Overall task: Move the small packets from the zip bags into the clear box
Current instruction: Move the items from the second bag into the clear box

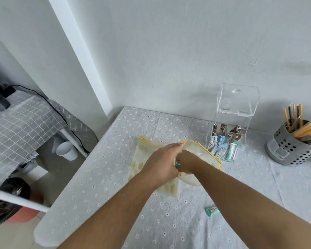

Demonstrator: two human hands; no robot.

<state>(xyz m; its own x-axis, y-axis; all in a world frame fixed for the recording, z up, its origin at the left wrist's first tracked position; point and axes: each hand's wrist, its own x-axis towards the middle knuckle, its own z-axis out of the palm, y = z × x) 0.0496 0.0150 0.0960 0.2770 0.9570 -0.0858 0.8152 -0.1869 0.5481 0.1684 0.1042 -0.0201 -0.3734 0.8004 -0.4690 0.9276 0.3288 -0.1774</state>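
Now holding the zip bag (196,150) open on the table (97,177).
Gripping its yellow rim with the left hand (160,164), reaching inside with the right hand (188,162), grasp impossible to tell; leaving one green packet (212,211) loose nearby, the clear box (237,105) standing rightward.

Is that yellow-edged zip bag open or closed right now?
Open: the left hand holds up the yellow edge of the zip bag, and the right hand reaches inside.

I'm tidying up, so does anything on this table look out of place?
A lone teal packet lies on the tablecloth by the right forearm, apart from the zip bag and the clear box; it looks dropped.
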